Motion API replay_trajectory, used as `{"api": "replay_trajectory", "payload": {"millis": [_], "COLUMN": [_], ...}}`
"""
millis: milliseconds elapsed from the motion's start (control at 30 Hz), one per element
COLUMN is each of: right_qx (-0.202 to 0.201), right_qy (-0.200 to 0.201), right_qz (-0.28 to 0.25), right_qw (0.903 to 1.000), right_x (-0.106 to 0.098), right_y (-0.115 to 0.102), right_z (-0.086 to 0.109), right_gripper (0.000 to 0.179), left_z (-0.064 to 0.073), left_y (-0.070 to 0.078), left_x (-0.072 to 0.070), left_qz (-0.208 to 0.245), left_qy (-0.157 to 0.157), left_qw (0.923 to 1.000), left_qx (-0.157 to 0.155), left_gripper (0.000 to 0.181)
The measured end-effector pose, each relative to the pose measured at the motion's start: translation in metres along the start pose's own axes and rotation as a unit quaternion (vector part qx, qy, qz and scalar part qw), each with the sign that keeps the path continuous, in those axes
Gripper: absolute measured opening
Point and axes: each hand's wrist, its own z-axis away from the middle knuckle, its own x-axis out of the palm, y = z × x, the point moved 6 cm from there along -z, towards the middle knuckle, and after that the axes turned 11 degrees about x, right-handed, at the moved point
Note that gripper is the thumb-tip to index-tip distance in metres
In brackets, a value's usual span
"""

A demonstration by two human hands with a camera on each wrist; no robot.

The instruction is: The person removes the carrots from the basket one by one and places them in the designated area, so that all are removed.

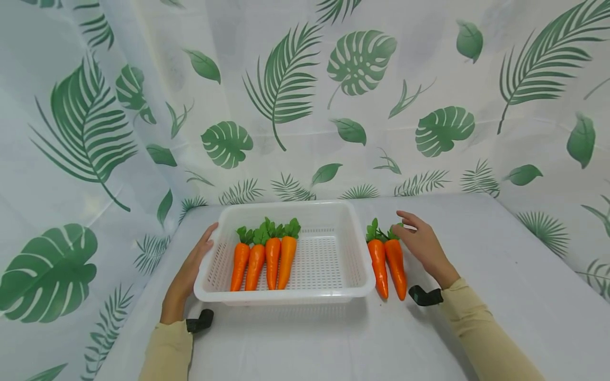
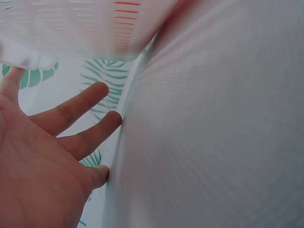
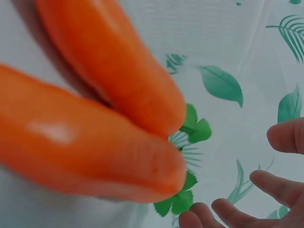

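A white perforated plastic basket point(image 1: 286, 296) stands on the table with several orange carrots point(image 1: 256, 267) lined up in its left half, leafy green tops toward the back. Against its left side rests my left hand point(image 1: 187, 272); in the left wrist view that hand point(image 2: 42, 156) has its fingers spread, the thumb up at the rim. Two more carrots, one point(image 1: 378, 267) beside the basket and another point(image 1: 396, 267) to its right, lie on the table. My right hand point(image 1: 424, 248) is at the green top of the right one, fingers loosely bent, holding nothing in the right wrist view.
White cloth covers the table point(image 1: 286, 344). A leaf-printed curtain point(image 1: 305, 106) hangs behind it and along both sides. Dark wrist cameras are strapped on the left point(image 1: 200, 321) and right point(image 1: 425, 296) wrists. The basket's right half shows its bare slotted floor point(image 1: 316, 262).
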Motion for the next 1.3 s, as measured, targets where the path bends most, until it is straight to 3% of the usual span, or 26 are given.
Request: {"api": "replay_trajectory", "payload": {"millis": [933,1300], "right_qx": [-0.106,-0.115], "right_qy": [-0.04,-0.057], "right_qz": [-0.046,-0.073], "right_qw": [0.9925,0.989], "right_x": [0.011,0.025], "right_y": [-0.09,-0.113], "right_z": [0.008,0.005], "right_gripper": [0.06,0.057], "left_z": [0.002,0.002], "left_y": [-0.003,-0.003], "left_x": [0.001,0.0], "left_qz": [0.015,0.021], "left_qy": [-0.005,-0.003], "left_qw": [0.9998,0.9998], "left_qx": [0.008,0.006], "left_gripper": [0.06,0.061]}}
